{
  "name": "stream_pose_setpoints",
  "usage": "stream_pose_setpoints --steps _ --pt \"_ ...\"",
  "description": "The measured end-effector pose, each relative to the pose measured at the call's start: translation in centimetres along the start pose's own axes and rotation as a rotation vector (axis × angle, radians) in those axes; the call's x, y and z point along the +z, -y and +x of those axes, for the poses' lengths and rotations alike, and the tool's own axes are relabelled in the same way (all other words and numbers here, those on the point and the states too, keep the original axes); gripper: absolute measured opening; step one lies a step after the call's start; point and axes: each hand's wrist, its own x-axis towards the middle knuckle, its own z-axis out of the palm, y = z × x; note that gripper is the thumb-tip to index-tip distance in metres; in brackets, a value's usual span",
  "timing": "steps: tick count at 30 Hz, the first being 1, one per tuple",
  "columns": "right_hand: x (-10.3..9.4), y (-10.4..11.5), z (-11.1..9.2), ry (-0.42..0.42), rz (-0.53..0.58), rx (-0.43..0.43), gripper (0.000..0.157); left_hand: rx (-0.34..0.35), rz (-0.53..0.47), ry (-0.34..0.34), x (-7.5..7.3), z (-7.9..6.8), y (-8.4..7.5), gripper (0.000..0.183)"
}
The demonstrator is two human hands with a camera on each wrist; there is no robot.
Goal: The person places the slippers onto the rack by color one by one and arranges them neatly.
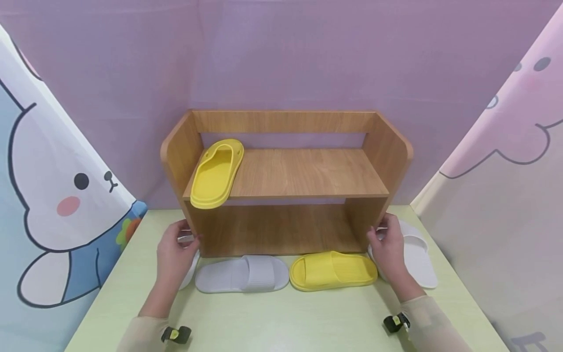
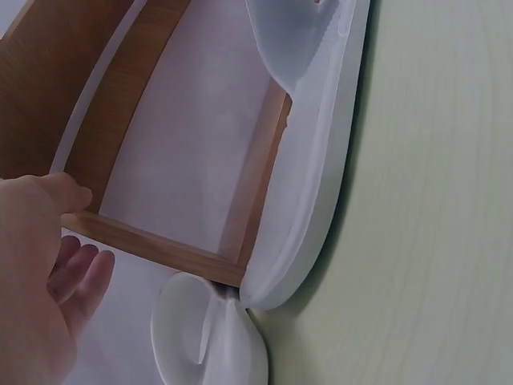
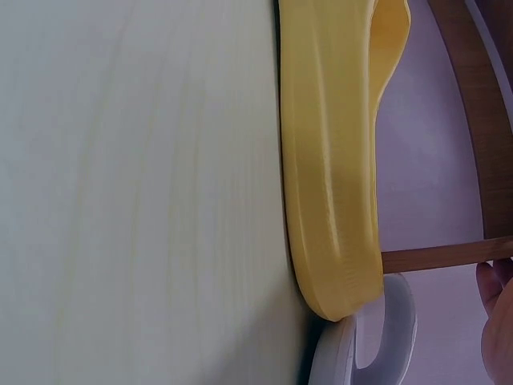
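A wooden two-tier shelf (image 1: 303, 171) stands at the back of the table, with a hand at each side panel. My left hand (image 1: 171, 254) grips the left panel low down; in the left wrist view its thumb lies on the wood's front edge, fingers around the outer side. On the right, my right hand (image 1: 390, 249) holds the opposite panel at a similar height, its fingertips at the wood's edge in the right wrist view. A yellow slipper (image 1: 211, 183) rests on the upper board's left end, its heel over the front edge.
Before the shelf lie a grey slipper (image 1: 226, 274) and a second yellow slipper (image 1: 325, 271), sideways. A white slipper (image 1: 420, 261) lies beyond my right hand, and another pale slipper (image 1: 190, 274) is partly hidden by my left. Purple cloth (image 1: 281, 54) hangs behind.
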Motion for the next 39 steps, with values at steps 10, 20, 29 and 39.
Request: stream_pose_setpoints --steps 10,20,29,39 --pt "0.0 -0.1 0.0 0.001 0.001 0.006 0.04 0.033 -0.004 -0.026 0.6 0.4 0.6 0.043" --pt "-1.1 0.5 -0.5 0.107 -0.08 0.048 0.04 0.055 0.003 -0.003 1.0 0.8 1.1 0.042" --pt "-2.4 1.6 -2.6 0.276 -0.153 0.143 0.042 0.088 0.008 0.003 0.9 1.0 1.2 0.039" --pt "-3.6 2.8 -4.6 0.521 -0.207 0.016 0.055 0.084 0.024 0.016 0.9 0.9 1.2 0.039"
